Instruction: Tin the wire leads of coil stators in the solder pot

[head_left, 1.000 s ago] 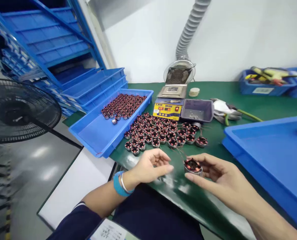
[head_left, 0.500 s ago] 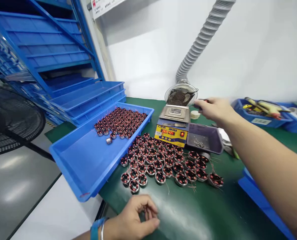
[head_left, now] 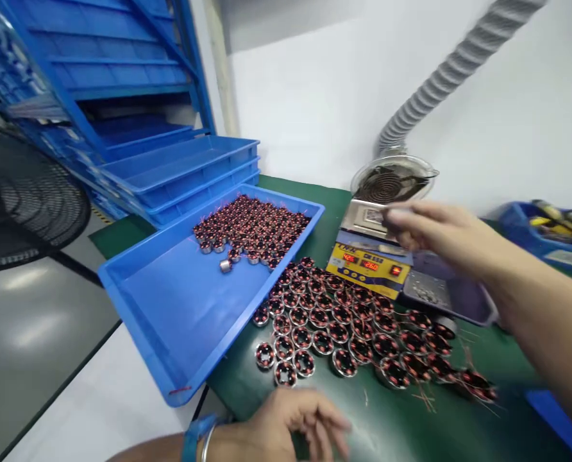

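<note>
My right hand (head_left: pixel 440 234) is over the right side of a yellow-fronted heating unit (head_left: pixel 365 266) with red digits and a metal top. Its fingers are pinched; a dark bit shows at the fingertips, too blurred to name. My left hand (head_left: pixel 308 417) is low over the green table (head_left: pixel 386 423), fingers loosely bent and apart, holding nothing. Just beyond it stand many copper-wound motor stators (head_left: pixel 322 342) in metal rings, loose wire ends sticking out. More stators (head_left: pixel 252 224) fill the far part of a blue tray (head_left: pixel 170 321) on the left.
A grey ducted hood (head_left: pixel 394 179) sits behind the heating unit. On its right is a purple-grey bin (head_left: pixel 463 301) with small metal bits. Stacked blue trays (head_left: pixel 185 170) stand at the back left, a black fan (head_left: pixel 26 199) at far left, and a blue tool box (head_left: pixel 546 240) at right.
My right hand has come left from beside the hood to over the heating unit. The left hand's fingers have spread slightly. The view has turned, shifting most things rightward.
</note>
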Demonstrator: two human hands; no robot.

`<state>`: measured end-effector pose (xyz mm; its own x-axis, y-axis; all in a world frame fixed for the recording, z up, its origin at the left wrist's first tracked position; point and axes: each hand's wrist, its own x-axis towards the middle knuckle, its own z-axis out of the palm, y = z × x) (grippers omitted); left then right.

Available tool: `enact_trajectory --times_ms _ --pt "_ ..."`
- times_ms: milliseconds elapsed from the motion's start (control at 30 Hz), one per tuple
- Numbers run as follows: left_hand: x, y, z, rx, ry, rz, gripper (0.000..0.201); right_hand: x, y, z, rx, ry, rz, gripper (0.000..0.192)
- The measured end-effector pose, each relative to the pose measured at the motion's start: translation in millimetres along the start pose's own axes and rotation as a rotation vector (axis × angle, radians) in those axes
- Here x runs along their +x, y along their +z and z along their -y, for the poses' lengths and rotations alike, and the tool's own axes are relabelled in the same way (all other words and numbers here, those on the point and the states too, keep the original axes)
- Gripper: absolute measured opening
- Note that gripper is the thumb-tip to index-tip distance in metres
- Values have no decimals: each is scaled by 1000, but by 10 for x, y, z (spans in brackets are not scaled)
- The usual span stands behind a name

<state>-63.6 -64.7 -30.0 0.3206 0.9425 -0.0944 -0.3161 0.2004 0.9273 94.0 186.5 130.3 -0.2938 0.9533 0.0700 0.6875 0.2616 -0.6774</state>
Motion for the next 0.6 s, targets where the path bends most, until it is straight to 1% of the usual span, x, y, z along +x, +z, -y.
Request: enact_trajectory --times_ms 33,67,100,133,167,233,300,367,433,533,600 --pt "-1 38 -147 21 97 -161 53 -235 83 -46 117 -128 59 56" --pt "8 69 -292 41 184 -300 50 -482 171 -105 206 -226 112 60" --pt "27 88 -423 37 219 -404 45 -728 259 -171 248 -286 143 60" --pt "55 97 -532 27 230 -460 47 -962 344 -237 288 -307 164 56" --pt "88 97 -613 15 226 -488 51 -1174 422 -300 323 -314 138 49" --pt "154 91 -683 1 189 -452 53 -1503 551 -399 332 -335 124 46" --pt "203 108 -664 -10 161 -427 48 -1693 634 -463 332 -348 106 46" --pt "228 162 -611 -11 172 -433 46 -1776 667 -507 340 -348 74 45" --pt "235 235 -564 4 211 -446 47 -1811 651 -540 351 -331 45 43" --pt "238 327 -525 50 263 -444 47 -1869 568 -575 370 -248 40 44" --pt "246 361 -512 78 267 -431 47 -1924 504 -598 397 -181 53 44"
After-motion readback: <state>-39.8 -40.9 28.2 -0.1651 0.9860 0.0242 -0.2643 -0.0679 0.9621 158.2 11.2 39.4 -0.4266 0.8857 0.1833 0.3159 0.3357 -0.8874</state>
